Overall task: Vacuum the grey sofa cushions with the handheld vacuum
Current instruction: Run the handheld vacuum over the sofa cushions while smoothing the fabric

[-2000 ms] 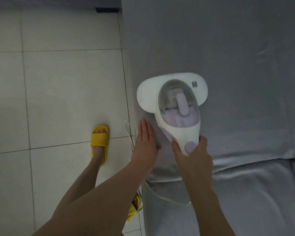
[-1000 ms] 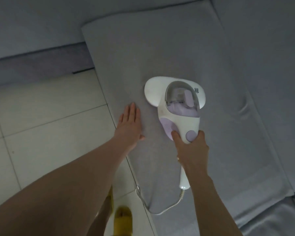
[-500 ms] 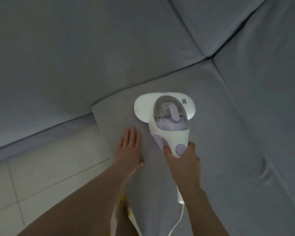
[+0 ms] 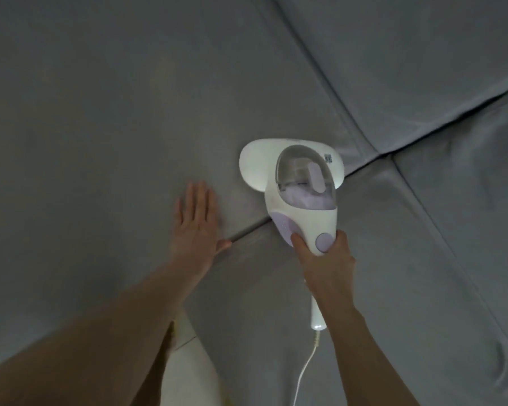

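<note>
A white handheld vacuum [image 4: 298,186] with a clear dust cup and lilac parts lies flat on the grey sofa, its wide head over the seam where cushions meet. My right hand [image 4: 326,265] grips its handle from behind, thumb beside the lilac round button. My left hand [image 4: 197,227] lies flat, fingers together, on the large grey cushion [image 4: 100,142] left of the vacuum. The seat cushion [image 4: 408,273] stretches right and below the vacuum.
A white power cord [image 4: 305,370] trails from the handle's end toward the bottom edge. Another grey cushion [image 4: 408,54] fills the upper right beyond a deep seam. A strip of pale floor [image 4: 188,370] shows between my arms at the bottom.
The view and both hands have travelled along the sofa away from the tiled floor. The vacuum slid forward to the cushion seams, and my left hand moved with it, still flat.
</note>
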